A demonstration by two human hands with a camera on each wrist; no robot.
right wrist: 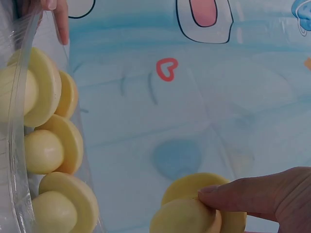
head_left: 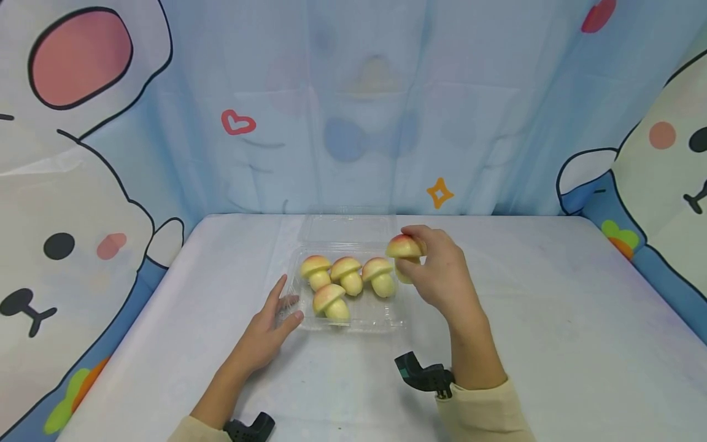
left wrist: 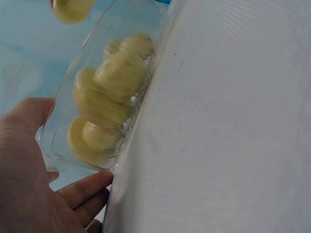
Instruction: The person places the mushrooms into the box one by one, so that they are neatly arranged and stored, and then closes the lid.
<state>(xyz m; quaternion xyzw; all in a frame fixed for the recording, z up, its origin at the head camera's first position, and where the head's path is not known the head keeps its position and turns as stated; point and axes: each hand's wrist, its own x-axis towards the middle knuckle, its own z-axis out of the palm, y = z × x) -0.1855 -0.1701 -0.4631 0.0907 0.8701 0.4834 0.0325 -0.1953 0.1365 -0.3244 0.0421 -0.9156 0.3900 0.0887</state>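
Between the thumb and fingers of my right hand (head_left: 442, 270) is a toy mushroom (head_left: 404, 247) with a yellow cap blushed red and a pale stem, raised above the right side of a clear plastic box (head_left: 364, 318). In the right wrist view, the thumb presses on this held mushroom (right wrist: 184, 216). Several similar mushrooms (head_left: 347, 273) lie in the box, one (head_left: 330, 302) nearer its front. My left hand (head_left: 265, 337) rests against the box's front left corner, fingers spread, and the left wrist view has its thumb (left wrist: 36, 110) touching the clear wall.
The box's clear lid (head_left: 348, 228) stands folded back behind it. All sits on a white-covered table (head_left: 552, 307). A blue cartoon curtain (head_left: 353, 80) hangs behind the far edge. Black wrist cameras (head_left: 422, 373) are strapped to both forearms.
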